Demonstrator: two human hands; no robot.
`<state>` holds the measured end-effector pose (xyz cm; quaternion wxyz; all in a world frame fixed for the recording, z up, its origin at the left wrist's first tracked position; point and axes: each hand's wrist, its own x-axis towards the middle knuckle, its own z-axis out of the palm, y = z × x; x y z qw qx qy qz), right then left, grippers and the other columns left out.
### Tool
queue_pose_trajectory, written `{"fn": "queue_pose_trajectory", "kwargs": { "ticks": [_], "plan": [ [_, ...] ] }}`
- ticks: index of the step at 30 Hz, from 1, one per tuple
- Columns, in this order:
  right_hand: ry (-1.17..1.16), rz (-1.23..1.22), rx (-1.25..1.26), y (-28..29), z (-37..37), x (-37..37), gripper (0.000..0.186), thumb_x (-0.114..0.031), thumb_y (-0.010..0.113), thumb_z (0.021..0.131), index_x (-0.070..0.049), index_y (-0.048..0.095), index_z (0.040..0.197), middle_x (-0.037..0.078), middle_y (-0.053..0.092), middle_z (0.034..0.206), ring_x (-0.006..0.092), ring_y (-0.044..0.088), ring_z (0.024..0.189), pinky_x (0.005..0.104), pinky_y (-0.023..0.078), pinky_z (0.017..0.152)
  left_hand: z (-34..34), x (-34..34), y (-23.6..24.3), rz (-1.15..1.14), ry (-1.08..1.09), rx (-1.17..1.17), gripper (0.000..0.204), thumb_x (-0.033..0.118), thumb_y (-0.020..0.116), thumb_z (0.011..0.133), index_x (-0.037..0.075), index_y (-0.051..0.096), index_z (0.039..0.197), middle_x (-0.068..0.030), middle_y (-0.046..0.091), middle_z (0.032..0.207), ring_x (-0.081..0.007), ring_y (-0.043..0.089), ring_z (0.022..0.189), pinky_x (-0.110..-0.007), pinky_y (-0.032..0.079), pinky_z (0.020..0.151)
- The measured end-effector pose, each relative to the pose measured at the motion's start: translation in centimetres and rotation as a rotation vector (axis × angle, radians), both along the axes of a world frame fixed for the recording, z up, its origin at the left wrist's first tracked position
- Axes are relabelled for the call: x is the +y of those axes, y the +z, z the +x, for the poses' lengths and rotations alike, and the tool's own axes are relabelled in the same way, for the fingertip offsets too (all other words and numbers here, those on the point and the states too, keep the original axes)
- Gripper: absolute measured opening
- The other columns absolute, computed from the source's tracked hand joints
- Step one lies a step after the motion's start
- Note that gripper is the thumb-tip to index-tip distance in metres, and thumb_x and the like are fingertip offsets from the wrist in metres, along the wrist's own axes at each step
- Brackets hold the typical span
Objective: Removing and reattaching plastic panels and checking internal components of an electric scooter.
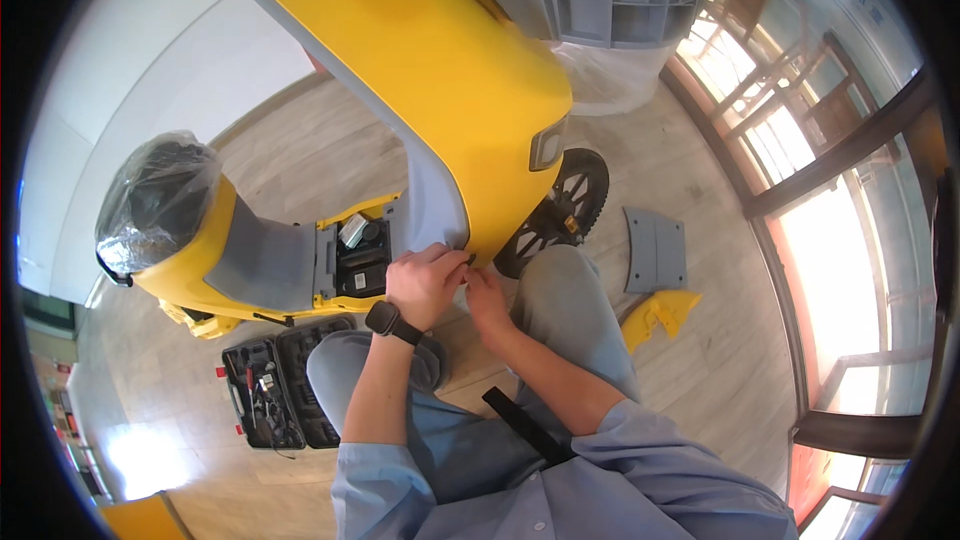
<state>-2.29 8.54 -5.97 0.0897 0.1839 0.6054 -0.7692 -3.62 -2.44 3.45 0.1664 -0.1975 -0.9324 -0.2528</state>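
Note:
A yellow electric scooter (pixel 480 110) with grey inner panels stands before me. Both my hands meet at the low corner of its front body, where the yellow shell borders the grey leg shield (pixel 438 195). My left hand (pixel 420 282), with a dark watch on its wrist, is closed with its fingers curled at that edge. A tiny dark bit shows by its fingertips, too small to name. Close beside it, my right hand (pixel 486 305) is closed too, fingertips pressed together against the same corner. What either hand pinches is hidden. Left of my hands, the open floorboard compartment (pixel 362 258) shows dark parts inside.
An open black toolbox (pixel 262 390) with tools lies on the floor by my left knee. A grey panel (pixel 656 248) and a yellow trim piece (pixel 660 318) lie to the right. The front wheel (pixel 565 202) is beyond my right knee; plastic film wraps the seat (pixel 160 202).

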Motion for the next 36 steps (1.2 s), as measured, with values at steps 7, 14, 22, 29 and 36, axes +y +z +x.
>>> {"fn": "queue_pose_trajectory", "kwargs": {
  "ticks": [7,14,22,29,36],
  "plan": [
    [0.078,-0.119,-0.207,0.8,0.0,0.9,0.020,-0.019,0.045,0.091,-0.005,0.059,0.086,-0.003,0.042,0.062,0.0085,0.038,0.058,0.0251,0.031,0.054,0.1,0.0,0.4,0.021,0.043,-0.064,0.011,0.014,0.068,0.071,0.013,0.065,0.081,-0.0027,0.060,0.076,-0.0271,0.060,0.063,-0.036,0.049,0.059],
    [0.083,-0.143,-0.108,2.5,0.3,1.0,0.019,-0.015,0.050,0.093,-0.002,0.062,0.088,0.005,0.065,0.077,0.0084,0.045,0.061,0.0236,0.037,0.057,0.1,-0.2,0.4,0.038,0.056,-0.149,0.014,0.013,0.067,0.070,0.012,0.064,0.084,-0.0051,0.062,0.080,-0.0296,0.061,0.065,-0.038,0.050,0.058],
    [0.082,0.002,-0.032,2.1,0.4,0.8,0.016,-0.017,0.056,0.089,-0.002,0.062,0.087,0.001,0.058,0.071,0.0078,0.046,0.060,0.0248,0.036,0.053,0.1,-0.1,0.1,0.071,0.039,-0.106,0.012,0.012,0.066,0.072,0.011,0.064,0.084,-0.0056,0.062,0.079,-0.0285,0.062,0.066,-0.037,0.050,0.058],
    [0.159,0.067,-0.097,-0.4,0.0,0.9,0.022,-0.025,0.049,0.091,-0.007,0.060,0.087,-0.004,0.041,0.063,0.0072,0.036,0.056,0.0241,0.030,0.053,0.1,-0.1,0.2,0.071,0.037,-0.089,0.012,0.012,0.067,0.072,0.011,0.064,0.083,-0.0050,0.062,0.079,-0.0281,0.061,0.064,-0.037,0.050,0.058],
    [0.081,-0.073,-0.074,2.0,0.6,0.9,0.018,-0.019,0.052,0.090,-0.004,0.061,0.085,-0.002,0.052,0.066,0.0072,0.042,0.060,0.0242,0.032,0.055,0.2,-0.3,0.3,0.057,0.044,-0.129,0.015,0.013,0.067,0.072,0.011,0.064,0.086,-0.0053,0.063,0.081,-0.0285,0.062,0.065,-0.037,0.050,0.058]
  ]
}}
